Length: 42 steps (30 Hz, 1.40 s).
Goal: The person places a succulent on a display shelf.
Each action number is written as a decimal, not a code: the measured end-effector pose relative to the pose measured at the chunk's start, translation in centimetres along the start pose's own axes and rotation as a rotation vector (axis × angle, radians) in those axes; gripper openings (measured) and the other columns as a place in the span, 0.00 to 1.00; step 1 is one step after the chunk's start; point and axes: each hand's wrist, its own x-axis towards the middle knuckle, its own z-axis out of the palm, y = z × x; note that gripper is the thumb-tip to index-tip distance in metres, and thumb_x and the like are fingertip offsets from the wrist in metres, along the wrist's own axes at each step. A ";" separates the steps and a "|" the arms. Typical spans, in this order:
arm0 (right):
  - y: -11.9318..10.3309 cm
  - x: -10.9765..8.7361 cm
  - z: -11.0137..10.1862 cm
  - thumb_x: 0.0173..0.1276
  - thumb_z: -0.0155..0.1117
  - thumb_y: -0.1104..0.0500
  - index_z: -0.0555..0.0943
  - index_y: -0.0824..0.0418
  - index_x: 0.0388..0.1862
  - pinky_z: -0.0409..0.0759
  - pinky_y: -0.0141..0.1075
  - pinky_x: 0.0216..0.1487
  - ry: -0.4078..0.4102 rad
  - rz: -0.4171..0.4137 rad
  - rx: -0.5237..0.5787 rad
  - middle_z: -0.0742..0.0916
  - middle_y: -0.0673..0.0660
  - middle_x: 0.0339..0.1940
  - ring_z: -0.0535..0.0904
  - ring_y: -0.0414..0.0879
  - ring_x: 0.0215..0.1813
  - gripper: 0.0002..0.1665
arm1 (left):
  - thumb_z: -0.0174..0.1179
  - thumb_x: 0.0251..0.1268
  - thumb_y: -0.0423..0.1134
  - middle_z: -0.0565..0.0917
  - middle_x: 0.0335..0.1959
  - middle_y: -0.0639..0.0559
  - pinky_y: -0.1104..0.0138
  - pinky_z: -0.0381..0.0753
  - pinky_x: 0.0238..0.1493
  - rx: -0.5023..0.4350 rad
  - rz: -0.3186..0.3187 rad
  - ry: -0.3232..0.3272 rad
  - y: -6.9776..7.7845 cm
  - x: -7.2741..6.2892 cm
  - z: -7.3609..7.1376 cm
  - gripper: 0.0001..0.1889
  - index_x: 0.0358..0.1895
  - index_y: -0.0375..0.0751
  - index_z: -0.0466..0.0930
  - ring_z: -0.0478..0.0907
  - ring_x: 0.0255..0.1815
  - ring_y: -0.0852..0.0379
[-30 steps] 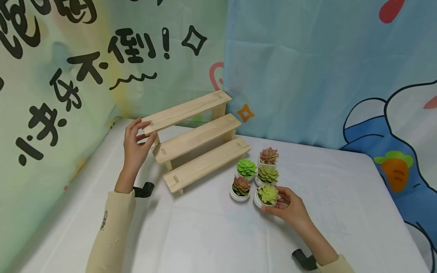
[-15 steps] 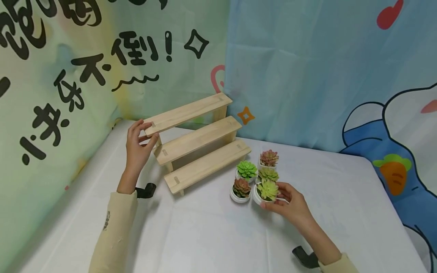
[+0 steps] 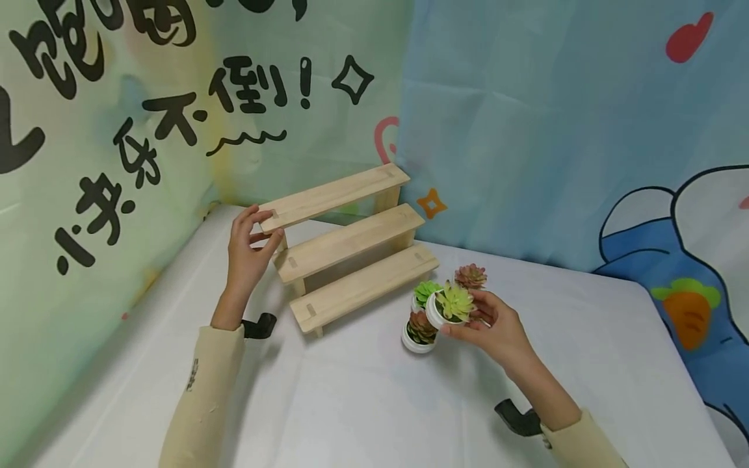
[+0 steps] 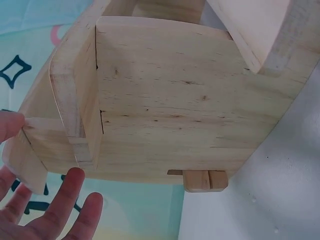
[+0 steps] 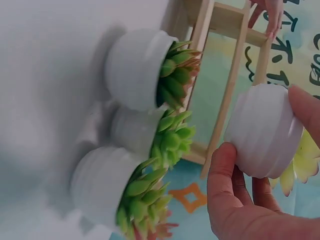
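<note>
My right hand pinches a light-green potted succulent by its round white pot. It holds the pot up off the table, tilted, and overlaps the plants behind it in the head view. My left hand holds the left end of the top board of a three-tier wooden plant stand. In the left wrist view, fingers lie along the board's end, with more fingers at its other side. Beneath the lifted pot stand a reddish succulent, a bright-green succulent and a pink succulent.
The stand sits at an angle on the white-clothed table, near the corner of two printed backdrops. In the right wrist view, several white pots stand close together beside the stand. Black wrist mounts stick out by both sleeves.
My right hand has lifted the light-green succulent from the table, up and slightly left, tilting it. My left hand keeps its hold on the stand. The head view has shifted slightly.
</note>
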 end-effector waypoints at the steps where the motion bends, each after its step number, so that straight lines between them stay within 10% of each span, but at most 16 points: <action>1: -0.2 0.1 0.1 0.58 0.76 0.55 0.62 0.66 0.72 0.75 0.21 0.46 -0.002 -0.002 0.002 0.76 0.63 0.61 0.73 0.42 0.54 0.48 | 0.61 0.67 0.30 0.61 0.71 0.40 0.81 0.75 0.38 0.002 0.003 0.000 0.0 0.0 0.0 0.20 0.60 0.31 0.74 0.78 0.47 0.35; 31: -6.4 4.2 3.1 0.58 0.76 0.56 0.64 0.63 0.72 0.76 0.23 0.47 -0.084 -0.102 0.089 0.76 0.60 0.61 0.72 0.45 0.55 0.47 | 0.62 0.66 0.32 0.63 0.71 0.38 0.80 0.74 0.35 0.010 0.022 0.010 -0.7 0.6 -0.3 0.19 0.58 0.31 0.75 0.79 0.47 0.35; 42: -8.3 5.9 3.7 0.59 0.75 0.51 0.61 0.60 0.74 0.77 0.26 0.45 -0.132 -0.119 0.050 0.74 0.61 0.64 0.71 0.50 0.60 0.49 | 0.61 0.67 0.33 0.62 0.72 0.39 0.60 0.83 0.39 0.038 0.022 -0.003 -1.0 0.8 -0.3 0.19 0.60 0.33 0.75 0.80 0.46 0.38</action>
